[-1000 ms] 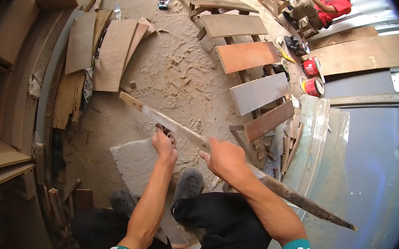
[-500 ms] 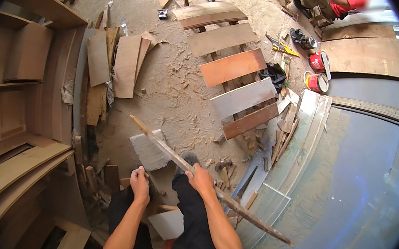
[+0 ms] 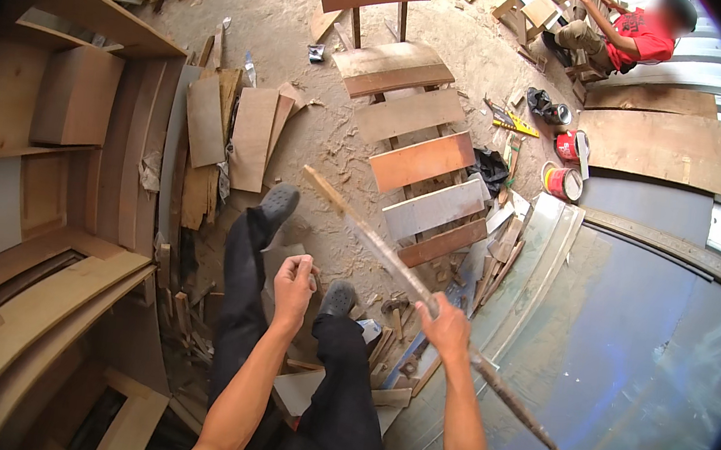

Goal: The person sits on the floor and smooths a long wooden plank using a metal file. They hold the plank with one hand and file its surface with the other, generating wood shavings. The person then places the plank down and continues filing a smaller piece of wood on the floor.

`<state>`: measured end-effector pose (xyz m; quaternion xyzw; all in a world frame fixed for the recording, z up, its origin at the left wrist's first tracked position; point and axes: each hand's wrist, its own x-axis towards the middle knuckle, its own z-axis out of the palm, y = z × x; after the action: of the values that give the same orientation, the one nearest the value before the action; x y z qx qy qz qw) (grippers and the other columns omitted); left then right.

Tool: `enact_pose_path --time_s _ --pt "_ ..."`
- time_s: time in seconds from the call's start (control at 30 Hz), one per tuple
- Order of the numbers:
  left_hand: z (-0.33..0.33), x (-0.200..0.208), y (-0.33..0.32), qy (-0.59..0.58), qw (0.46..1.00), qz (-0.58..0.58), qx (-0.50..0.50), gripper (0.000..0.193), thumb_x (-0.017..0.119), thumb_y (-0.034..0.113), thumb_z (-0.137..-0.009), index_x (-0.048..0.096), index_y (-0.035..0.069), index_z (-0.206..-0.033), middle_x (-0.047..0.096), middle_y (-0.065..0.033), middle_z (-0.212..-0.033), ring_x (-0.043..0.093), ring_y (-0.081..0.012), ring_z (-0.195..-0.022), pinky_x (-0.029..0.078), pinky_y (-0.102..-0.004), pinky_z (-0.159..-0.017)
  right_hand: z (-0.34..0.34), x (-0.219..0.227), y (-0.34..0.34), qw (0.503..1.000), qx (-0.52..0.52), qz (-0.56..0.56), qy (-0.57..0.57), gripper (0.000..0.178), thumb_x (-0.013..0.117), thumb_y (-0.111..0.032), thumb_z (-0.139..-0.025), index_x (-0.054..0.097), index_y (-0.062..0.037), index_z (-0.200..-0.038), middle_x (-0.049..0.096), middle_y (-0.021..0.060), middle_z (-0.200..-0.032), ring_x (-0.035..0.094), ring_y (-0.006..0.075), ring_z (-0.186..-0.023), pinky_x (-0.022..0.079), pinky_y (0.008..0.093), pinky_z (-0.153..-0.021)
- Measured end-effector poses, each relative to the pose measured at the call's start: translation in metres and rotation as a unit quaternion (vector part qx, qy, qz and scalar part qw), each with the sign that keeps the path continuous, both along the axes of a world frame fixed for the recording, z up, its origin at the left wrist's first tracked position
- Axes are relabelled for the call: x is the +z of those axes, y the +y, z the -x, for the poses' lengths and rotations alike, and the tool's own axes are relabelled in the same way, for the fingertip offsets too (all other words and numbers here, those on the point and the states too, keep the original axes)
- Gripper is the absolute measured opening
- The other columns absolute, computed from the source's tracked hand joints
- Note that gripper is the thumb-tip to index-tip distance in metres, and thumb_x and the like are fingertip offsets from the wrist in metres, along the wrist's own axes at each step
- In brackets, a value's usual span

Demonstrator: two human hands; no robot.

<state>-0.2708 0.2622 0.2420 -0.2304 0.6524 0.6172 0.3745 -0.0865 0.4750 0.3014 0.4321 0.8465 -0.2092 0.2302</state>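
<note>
A long, thin wooden stick (image 3: 378, 246) slants across the view, its pale end up at the left and its darker end down at the right. My right hand (image 3: 445, 328) is wrapped round it a little past its middle. Left of the stick and apart from it, my left hand (image 3: 292, 290) is closed, thumb and fingers together; whatever it may pinch is too small to make out. Both hands are above my legs and grey clogs (image 3: 338, 297). Behind my left hand, a pale slab (image 3: 284, 256) is mostly covered by my leg.
Wooden cabinets (image 3: 77, 95) line the left side. Ahead lies a row of boards on rails, including an orange board (image 3: 421, 161). Paint cans (image 3: 563, 182) and a yellow-handled saw (image 3: 514, 123) lie right of it. A grey-blue sheet (image 3: 631, 345) fills the right. A person in red (image 3: 639, 39) sits far right.
My left foot has stepped forward past the pale slab. Both hands have moved to the right, the right one carrying the stick along. More of the seated person shows.
</note>
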Motion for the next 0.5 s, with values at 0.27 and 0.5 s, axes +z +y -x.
enact_pose_path --time_s 0.27,0.5 --pt "0.087 -0.063 0.003 -0.076 0.992 0.024 -0.098 0.027 0.056 0.032 -0.099 0.06 0.005 -0.101 0.06 -0.002 -0.085 0.051 -0.006 -0.061 0.04 -0.0211 -0.052 0.137 0.018 0.062 0.996 0.077 -0.051 -0.016 0.035 0.067 -0.043 -0.085 0.061 -0.0102 -0.098 0.067 0.0195 -0.076 0.066 0.0411 -0.073 0.051 0.0509 -0.064" --pt "0.173 -0.081 0.002 -0.091 0.983 0.083 -0.139 0.03 0.056 0.035 -0.098 0.06 0.006 -0.1 0.061 -0.0023 -0.088 0.052 -0.0063 -0.065 0.042 -0.0222 -0.055 0.211 0.022 0.08 0.984 0.131 -0.12 -0.014 0.033 0.066 -0.036 -0.088 0.068 -0.0117 -0.11 0.061 0.0156 -0.085 0.062 0.0341 -0.083 0.047 0.0466 -0.071"
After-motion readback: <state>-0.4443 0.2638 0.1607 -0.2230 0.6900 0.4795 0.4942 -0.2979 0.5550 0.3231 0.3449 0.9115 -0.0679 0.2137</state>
